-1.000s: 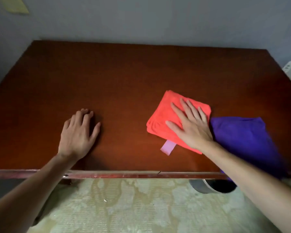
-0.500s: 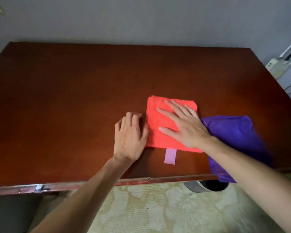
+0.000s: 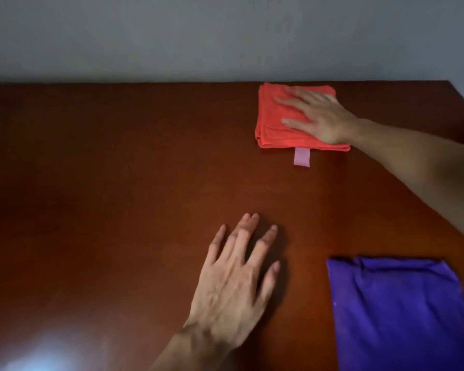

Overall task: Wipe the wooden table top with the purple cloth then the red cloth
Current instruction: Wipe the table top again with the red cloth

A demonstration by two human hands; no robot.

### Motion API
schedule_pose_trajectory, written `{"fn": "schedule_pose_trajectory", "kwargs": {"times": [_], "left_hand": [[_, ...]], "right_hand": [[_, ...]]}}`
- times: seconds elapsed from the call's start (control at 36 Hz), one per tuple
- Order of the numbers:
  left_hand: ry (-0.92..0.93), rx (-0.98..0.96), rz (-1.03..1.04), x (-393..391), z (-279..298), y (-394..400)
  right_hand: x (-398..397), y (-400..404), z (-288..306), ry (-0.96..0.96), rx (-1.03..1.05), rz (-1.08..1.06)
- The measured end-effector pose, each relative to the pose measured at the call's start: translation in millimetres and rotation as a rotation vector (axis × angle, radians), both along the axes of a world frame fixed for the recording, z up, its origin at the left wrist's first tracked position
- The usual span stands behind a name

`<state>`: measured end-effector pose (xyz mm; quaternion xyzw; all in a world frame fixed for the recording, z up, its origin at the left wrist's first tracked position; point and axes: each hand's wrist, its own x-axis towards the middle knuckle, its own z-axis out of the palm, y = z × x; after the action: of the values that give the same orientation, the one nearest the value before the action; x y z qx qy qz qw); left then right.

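The folded red cloth lies at the far edge of the wooden table top, with a pink tag sticking out of its near side. My right hand presses flat on it with straight fingers. My left hand rests flat on the bare wood near the middle, fingers spread, holding nothing. The purple cloth lies flat at the near right, apart from both hands.
A grey wall stands right behind the table's far edge. The table's right edge runs diagonally at the far right. A bright glare spot lies on the wood at the near left.
My right hand has pushed the red cloth away from the purple cloth to the table's far edge. My left hand has stayed flat on the wood, now well short of the red cloth.
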<state>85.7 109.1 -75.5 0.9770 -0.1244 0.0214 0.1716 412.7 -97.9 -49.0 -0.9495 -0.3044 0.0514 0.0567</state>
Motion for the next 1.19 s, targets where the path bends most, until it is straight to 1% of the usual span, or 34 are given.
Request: {"fn": "schedule_pose_trajectory", "kwargs": {"times": [0.14,0.25,0.33,0.5,0.58,0.67,0.83,0.97,1.03,1.08,1.19], "left_hand": [[0.006,0.092,0.01,3,-5,-4],[0.017,0.115,0.002,4,-4,-5],[0.03,0.123,0.007,3,0,-6],[0.028,0.128,0.012,3,0,-6],[0.024,0.14,0.021,2,1,-7],[0.015,0.133,0.038,1,3,-10],[-0.003,0.157,0.103,-1,5,-21],[-0.004,0.151,0.291,6,9,-60],[-0.019,0.127,0.333,11,8,-72],[-0.055,0.095,0.33,17,3,-77],[-0.082,0.063,0.235,37,-7,-86]], "right_hand": [[32,-8,2,-0.01,-0.009,0.039],[36,-10,3,-0.023,-0.015,0.041],[30,-9,2,-0.043,-0.008,-0.01],[-7,-11,-4,-0.05,0.04,-0.253],[-42,-19,-7,-0.051,0.054,-0.326],[-81,-34,-10,-0.063,0.059,-0.346],[-151,-68,-15,-0.103,0.056,-0.256],[-180,-105,-17,-0.134,0.027,-0.096],[-182,-118,-18,-0.157,0.022,-0.035],[-179,-125,-19,-0.156,0.028,0.006],[-158,-134,-17,-0.144,0.035,0.081]]}}
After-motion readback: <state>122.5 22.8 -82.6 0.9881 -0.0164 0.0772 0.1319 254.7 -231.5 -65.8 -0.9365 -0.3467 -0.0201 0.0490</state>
